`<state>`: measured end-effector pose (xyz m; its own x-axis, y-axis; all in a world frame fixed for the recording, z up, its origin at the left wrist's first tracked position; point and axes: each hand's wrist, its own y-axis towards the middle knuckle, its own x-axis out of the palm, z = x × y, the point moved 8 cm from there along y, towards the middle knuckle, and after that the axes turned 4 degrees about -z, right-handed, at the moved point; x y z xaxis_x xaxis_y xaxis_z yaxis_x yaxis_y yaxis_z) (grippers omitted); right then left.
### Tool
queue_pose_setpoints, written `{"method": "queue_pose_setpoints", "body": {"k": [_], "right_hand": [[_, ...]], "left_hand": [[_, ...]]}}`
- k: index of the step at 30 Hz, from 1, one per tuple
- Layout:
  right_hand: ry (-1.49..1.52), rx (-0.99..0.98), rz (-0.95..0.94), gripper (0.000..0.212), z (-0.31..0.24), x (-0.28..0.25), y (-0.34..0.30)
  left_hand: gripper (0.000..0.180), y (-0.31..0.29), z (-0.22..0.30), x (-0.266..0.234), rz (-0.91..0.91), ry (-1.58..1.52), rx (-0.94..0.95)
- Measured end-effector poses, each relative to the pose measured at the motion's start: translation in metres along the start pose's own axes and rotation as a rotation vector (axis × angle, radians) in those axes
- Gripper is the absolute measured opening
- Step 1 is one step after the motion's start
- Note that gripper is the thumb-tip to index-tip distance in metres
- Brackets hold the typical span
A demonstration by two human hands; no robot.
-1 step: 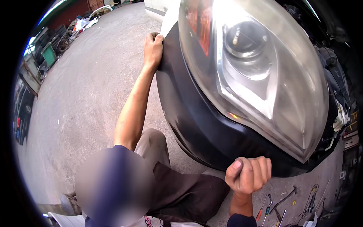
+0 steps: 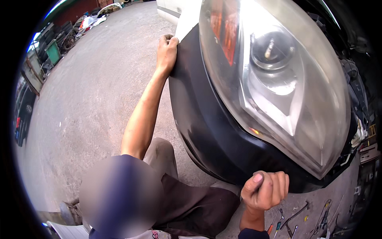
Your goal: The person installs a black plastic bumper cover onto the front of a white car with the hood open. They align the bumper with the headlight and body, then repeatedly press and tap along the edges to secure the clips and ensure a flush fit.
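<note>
A black car bumper (image 2: 223, 123) curves beneath a large hazy headlight (image 2: 274, 91) with an orange reflector on its left side. My left arm is stretched far out, and my left hand (image 2: 167, 51) has its fingers closed at the bumper's far left edge, beside a white body panel (image 2: 188, 20). Close to me, my right hand (image 2: 266, 191) is curled into a fist, thumb on top, at the bumper's lower front. Nothing shows in that fist. Whether it touches the bumper, I cannot tell.
Hand tools lie on the floor at the lower right, among them a hammer (image 2: 296, 214) and a screwdriver (image 2: 271, 228). A green bin (image 2: 53, 51) and piled clutter stand at the far left. Beyond them is a dark parked car (image 2: 24, 113).
The view has shifted a little, so the bumper and headlight sit slightly further right. Both hands keep their places at the bumper, with the fingers still closed.
</note>
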<state>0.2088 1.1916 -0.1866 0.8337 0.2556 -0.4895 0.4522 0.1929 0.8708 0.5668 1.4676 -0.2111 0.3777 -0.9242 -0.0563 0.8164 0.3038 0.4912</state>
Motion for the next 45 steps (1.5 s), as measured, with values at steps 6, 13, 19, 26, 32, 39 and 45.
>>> {"method": "queue_pose_setpoints", "body": {"k": [6, 13, 19, 26, 32, 39, 45], "right_hand": [[0.007, 0.096, -0.062, 0.032, -0.058, 0.055, 0.052], [-0.196, -0.009, -0.248, 0.016, -0.113, 0.154, 0.117], [-0.364, 0.017, -0.396, 0.016, -0.132, 0.218, 0.158], [-0.412, 0.053, -0.512, 0.02, -0.146, 0.254, 0.188], [-0.456, 0.075, -0.575, 0.02, -0.145, 0.256, 0.187], [-0.464, 0.015, -0.512, 0.018, -0.143, 0.253, 0.185], [-0.427, -0.015, -0.491, 0.022, -0.144, 0.256, 0.187]], "left_hand": [[0.064, 0.005, -0.032, -0.003, -0.049, -0.171, -0.03], [0.073, -0.028, -0.072, -0.005, -0.112, -0.444, -0.267], [0.087, -0.031, -0.084, -0.001, -0.318, -0.669, -0.421], [0.101, -0.039, -0.087, 0.003, -0.495, -0.86, -0.578], [0.092, -0.039, -0.085, 0.01, -0.536, -0.938, -0.565], [0.089, -0.045, -0.086, 0.015, -0.468, -0.991, -0.534], [0.081, -0.042, -0.084, 0.005, -0.404, -0.894, -0.477]]}}
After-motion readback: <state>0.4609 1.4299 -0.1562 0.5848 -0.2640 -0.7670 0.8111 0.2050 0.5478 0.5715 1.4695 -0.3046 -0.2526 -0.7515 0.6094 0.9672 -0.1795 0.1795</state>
